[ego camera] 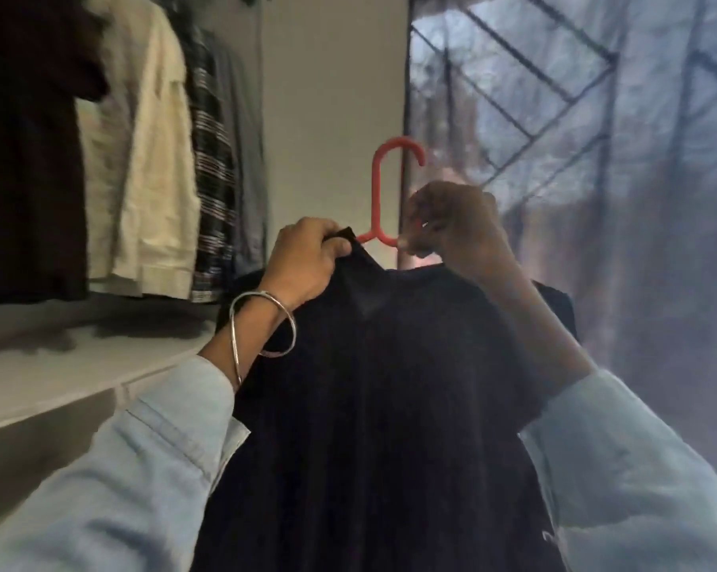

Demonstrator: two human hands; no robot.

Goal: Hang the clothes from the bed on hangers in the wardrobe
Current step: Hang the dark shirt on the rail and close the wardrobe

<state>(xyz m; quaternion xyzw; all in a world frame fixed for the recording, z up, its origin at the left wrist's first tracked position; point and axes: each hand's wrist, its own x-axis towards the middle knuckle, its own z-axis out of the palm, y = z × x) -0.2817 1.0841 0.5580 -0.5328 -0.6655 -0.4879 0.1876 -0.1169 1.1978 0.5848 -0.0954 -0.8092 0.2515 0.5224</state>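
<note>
While your left hand (303, 258) pinches the shirt (373, 406) collar, your right hand (451, 225) grips the hanger (376, 192) beside the hanging clothes (159, 158).

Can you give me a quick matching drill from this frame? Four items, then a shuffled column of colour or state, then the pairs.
Items:
1. hanger
2. garment
3. bangles
4. jacket

Colour or state:
A. cream, already hanging at upper left
B. red, hook pointing up
C. dark, gripped at the collar by the left hand
D. silver, round the left wrist

Pairs: 1-B, 2-C, 3-D, 4-A
</note>
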